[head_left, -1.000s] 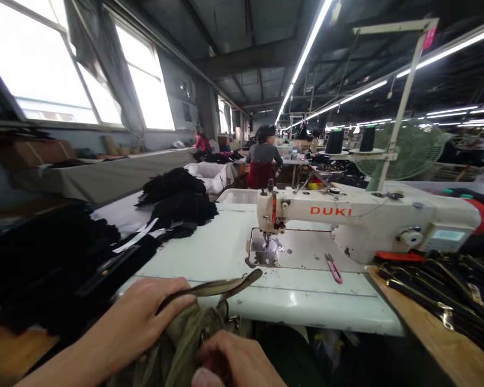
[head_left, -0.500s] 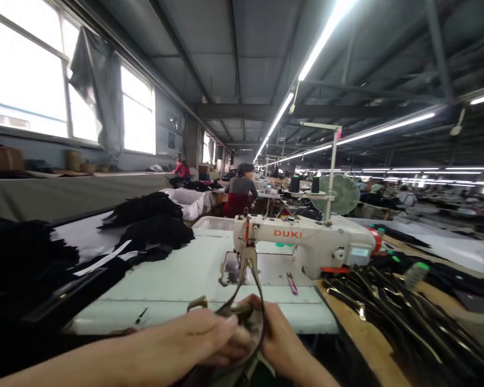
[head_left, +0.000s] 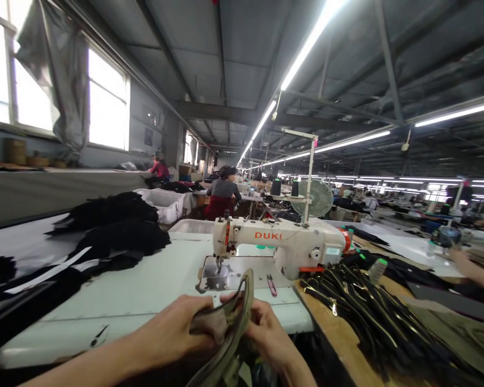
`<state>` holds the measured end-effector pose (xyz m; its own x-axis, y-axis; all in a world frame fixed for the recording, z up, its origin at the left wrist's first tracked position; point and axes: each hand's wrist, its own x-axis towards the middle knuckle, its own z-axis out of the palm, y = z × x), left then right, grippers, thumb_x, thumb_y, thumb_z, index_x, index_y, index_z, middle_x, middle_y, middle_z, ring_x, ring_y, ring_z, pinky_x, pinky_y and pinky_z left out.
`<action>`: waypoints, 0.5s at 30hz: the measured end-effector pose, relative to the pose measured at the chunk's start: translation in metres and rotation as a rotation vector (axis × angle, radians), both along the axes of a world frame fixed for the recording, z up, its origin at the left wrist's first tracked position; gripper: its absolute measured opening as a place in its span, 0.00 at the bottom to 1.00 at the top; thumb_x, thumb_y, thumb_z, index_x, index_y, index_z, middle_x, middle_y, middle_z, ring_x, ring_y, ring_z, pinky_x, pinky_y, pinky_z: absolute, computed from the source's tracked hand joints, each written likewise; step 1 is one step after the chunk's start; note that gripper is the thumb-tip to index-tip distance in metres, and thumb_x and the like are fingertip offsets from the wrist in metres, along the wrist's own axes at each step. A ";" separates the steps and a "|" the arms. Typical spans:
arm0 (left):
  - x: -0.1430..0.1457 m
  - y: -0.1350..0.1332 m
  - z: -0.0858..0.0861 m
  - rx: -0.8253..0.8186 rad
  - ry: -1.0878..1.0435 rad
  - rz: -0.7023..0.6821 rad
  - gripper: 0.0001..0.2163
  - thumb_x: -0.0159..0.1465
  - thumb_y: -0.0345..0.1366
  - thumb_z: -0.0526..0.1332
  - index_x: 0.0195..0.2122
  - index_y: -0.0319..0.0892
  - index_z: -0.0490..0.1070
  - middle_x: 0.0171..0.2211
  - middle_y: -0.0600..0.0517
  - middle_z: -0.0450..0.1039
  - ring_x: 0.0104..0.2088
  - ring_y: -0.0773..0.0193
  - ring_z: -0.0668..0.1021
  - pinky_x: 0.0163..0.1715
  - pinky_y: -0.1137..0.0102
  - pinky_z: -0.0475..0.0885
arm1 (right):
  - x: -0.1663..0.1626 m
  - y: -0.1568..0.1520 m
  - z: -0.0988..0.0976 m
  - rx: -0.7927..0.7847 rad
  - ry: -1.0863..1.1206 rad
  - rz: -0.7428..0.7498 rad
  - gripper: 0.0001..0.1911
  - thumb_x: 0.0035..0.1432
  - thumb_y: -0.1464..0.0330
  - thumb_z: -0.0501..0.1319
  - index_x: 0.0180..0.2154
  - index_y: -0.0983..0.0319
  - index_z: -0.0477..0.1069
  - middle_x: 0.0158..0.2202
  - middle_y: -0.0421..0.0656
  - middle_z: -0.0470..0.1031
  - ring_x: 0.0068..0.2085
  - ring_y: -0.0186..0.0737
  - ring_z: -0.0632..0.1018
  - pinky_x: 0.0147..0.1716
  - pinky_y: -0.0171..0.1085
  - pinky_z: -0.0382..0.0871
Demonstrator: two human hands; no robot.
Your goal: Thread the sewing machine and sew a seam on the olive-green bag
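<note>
1. Where the white sewing table runs from the left edge to the wooden bench on the right, heaps of black fabric cover its far left corner and left edge, with a white strip lying across them.

2. Toward the table's far right stands the white sewing machine, its needle plate just beyond the hands. Compared with a second ago it looks smaller and farther off — the head has lifted, so more ceiling shows.

3. Along the right edge a pile of dark zippers spreads over the wooden bench; small pink snips lie on the machine bed.

4. At the near edge, the olive fabric piece is held between both hands. A second ago it sat bunched low by the lap with a strap lying flat; now it is raised, a folded edge standing upright in front of the needle plate — it looks readied for feeding, still short of the needle.

5. The left hand is clamped on the olive piece's left side, fingers curled over it.

6. The right hand pinches its right side, fingers closed on the cloth.
</note>
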<state>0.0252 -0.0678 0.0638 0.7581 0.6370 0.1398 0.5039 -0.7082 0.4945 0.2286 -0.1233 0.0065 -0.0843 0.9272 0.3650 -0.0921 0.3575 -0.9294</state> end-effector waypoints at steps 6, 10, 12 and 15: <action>0.001 -0.003 0.005 0.000 -0.032 0.059 0.09 0.62 0.34 0.52 0.35 0.46 0.72 0.33 0.54 0.78 0.35 0.58 0.79 0.35 0.72 0.67 | -0.007 -0.019 -0.007 -0.104 -0.234 -0.547 0.28 0.54 0.50 0.61 0.48 0.62 0.67 0.37 0.44 0.67 0.29 0.37 0.71 0.25 0.35 0.69; 0.012 0.000 0.023 0.089 0.036 0.163 0.08 0.60 0.32 0.52 0.37 0.45 0.69 0.31 0.51 0.77 0.34 0.55 0.79 0.32 0.69 0.67 | -0.053 -0.027 -0.005 -0.038 -0.195 -0.534 0.29 0.48 0.54 0.67 0.46 0.61 0.63 0.38 0.45 0.68 0.39 0.45 0.74 0.36 0.39 0.73; 0.017 -0.001 0.039 0.101 0.013 0.171 0.05 0.60 0.34 0.53 0.35 0.44 0.66 0.29 0.52 0.76 0.30 0.57 0.77 0.30 0.70 0.66 | -0.071 -0.020 0.008 0.023 -0.193 -0.567 0.30 0.42 0.64 0.71 0.47 0.61 0.63 0.44 0.47 0.67 0.47 0.48 0.72 0.47 0.42 0.71; 0.018 0.001 0.069 0.138 -0.043 0.148 0.06 0.57 0.36 0.57 0.35 0.42 0.68 0.29 0.53 0.75 0.31 0.59 0.76 0.31 0.70 0.66 | -0.071 -0.004 0.035 0.126 -0.168 -0.611 0.31 0.42 0.70 0.68 0.50 0.61 0.63 0.51 0.48 0.65 0.54 0.49 0.68 0.57 0.43 0.63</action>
<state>0.0434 -0.0665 0.1327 0.6489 0.7138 0.2635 0.5882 -0.6903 0.4214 0.1581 -0.1274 0.0412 0.3798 0.7771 0.5019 0.3058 0.4066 -0.8609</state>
